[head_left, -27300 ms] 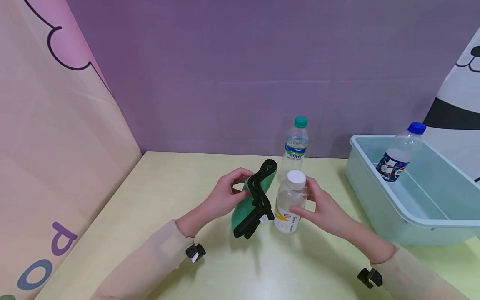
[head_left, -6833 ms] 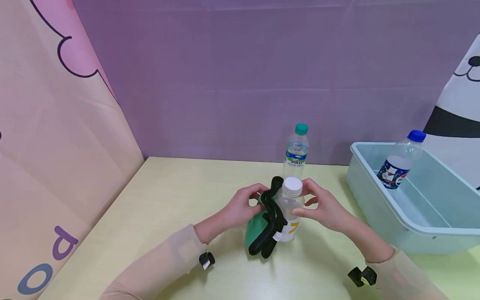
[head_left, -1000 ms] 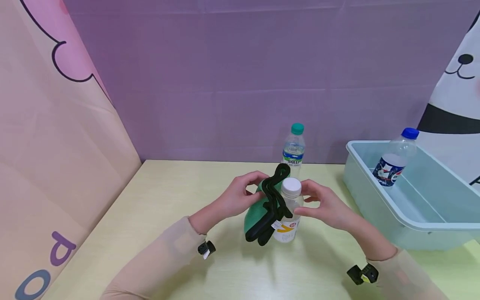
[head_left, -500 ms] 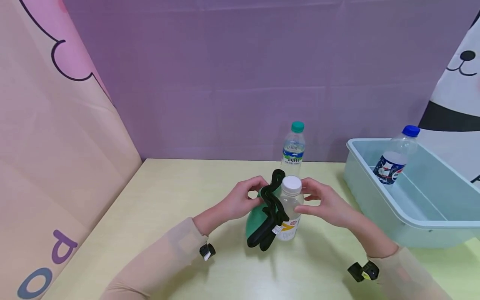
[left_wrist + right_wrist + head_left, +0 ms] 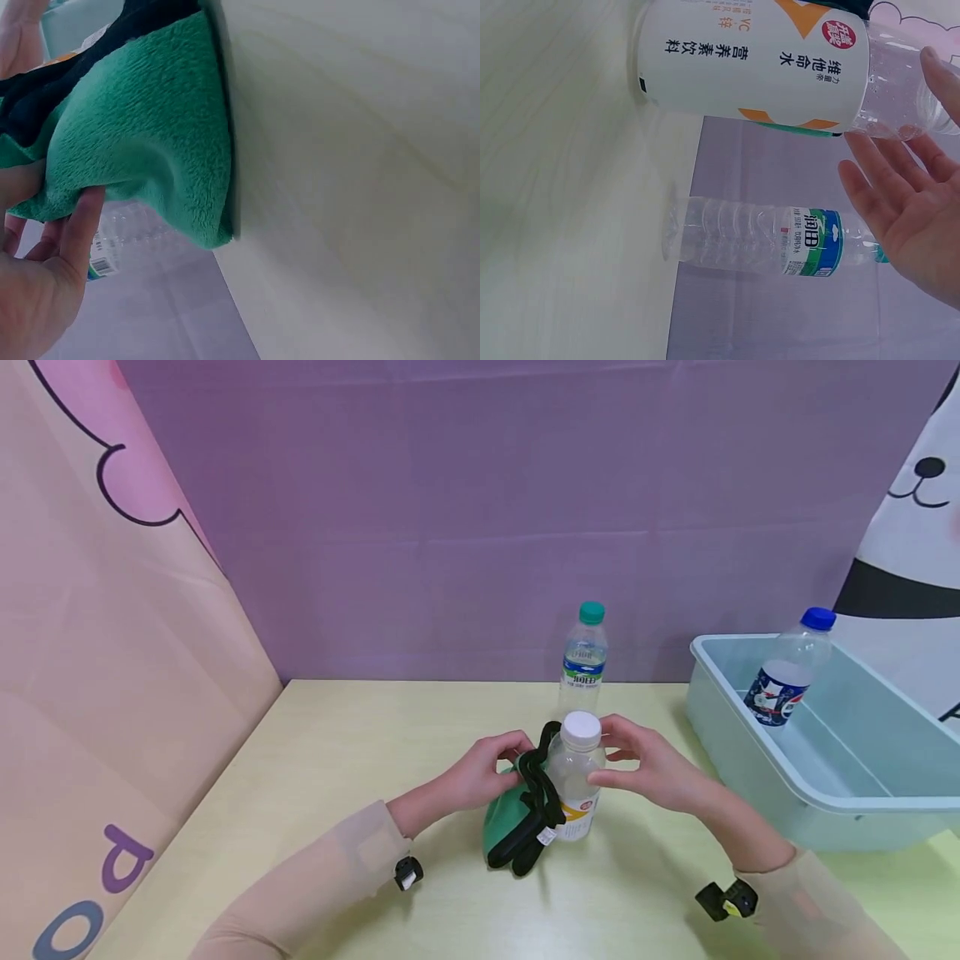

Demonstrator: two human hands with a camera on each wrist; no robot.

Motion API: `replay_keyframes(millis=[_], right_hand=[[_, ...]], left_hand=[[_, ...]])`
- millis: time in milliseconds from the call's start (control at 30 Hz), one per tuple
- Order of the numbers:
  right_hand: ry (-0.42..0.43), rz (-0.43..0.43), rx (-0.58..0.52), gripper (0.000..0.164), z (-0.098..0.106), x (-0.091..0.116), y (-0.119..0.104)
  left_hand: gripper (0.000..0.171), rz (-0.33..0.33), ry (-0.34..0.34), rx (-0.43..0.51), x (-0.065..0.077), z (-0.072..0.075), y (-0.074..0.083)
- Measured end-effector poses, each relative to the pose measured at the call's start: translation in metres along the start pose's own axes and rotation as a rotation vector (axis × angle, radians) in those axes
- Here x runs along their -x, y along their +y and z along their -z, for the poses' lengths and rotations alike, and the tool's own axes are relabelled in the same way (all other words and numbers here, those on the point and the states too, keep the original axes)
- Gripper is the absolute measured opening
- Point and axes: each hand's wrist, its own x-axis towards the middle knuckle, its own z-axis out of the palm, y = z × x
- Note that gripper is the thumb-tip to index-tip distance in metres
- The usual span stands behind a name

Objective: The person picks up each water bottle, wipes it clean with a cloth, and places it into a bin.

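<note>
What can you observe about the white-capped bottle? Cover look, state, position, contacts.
The white-capped bottle is clear, apparently plastic, with rounded shoulders and its cap on. Its white label carries orange shapes, a round red emblem and Chinese text. No liquid shows in the clear upper part. It stands about upright on the table, before the green-capped bottle. The right hand curls round its upper part; whether the black straps beside it touch it is unclear.

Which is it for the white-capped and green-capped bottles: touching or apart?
Apart: the right wrist view shows purple backdrop between the white-capped bottle and the green-capped bottle.
</note>
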Motion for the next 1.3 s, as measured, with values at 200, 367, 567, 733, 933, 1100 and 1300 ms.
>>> replay_keyframes(millis=[200, 367, 567, 733, 933, 1100, 1300], right_hand=[[-0.007, -0.012, -0.001, 0.049, 0.000, 0.000, -0.001], [-0.012, -0.007, 0.000, 0.048, 0.000, -0.001, -0.002], [-0.018, 0.010, 0.000, 0.044, 0.000, -0.001, -0.002], [-0.013, 0.013, -0.001, 0.044, 0.000, 0.001, -0.003], [-0.014, -0.004, 0.001, 0.046, 0.002, 0.002, -0.003], [-0.012, -0.037, 0.002, 0.050, 0.001, 0.001, -0.002], [-0.017, -0.026, -0.004, 0.051, 0.001, 0.000, -0.002]], left_hand=[[0.020, 0.035, 0.095, 0.067, -0.002, 0.003, 0.011], [0.017, 0.018, 0.164, 0.138, -0.009, 0.007, 0.024], [0.018, -0.026, 0.168, 0.096, -0.015, 0.011, 0.031], [0.021, -0.021, 0.150, 0.033, -0.015, 0.012, 0.032], [0.024, -0.012, 0.125, -0.007, -0.010, 0.010, 0.028], [0.025, 0.019, 0.092, -0.030, -0.003, 0.004, 0.018], [0.025, 0.065, 0.036, -0.090, 0.005, -0.003, 0.004]])
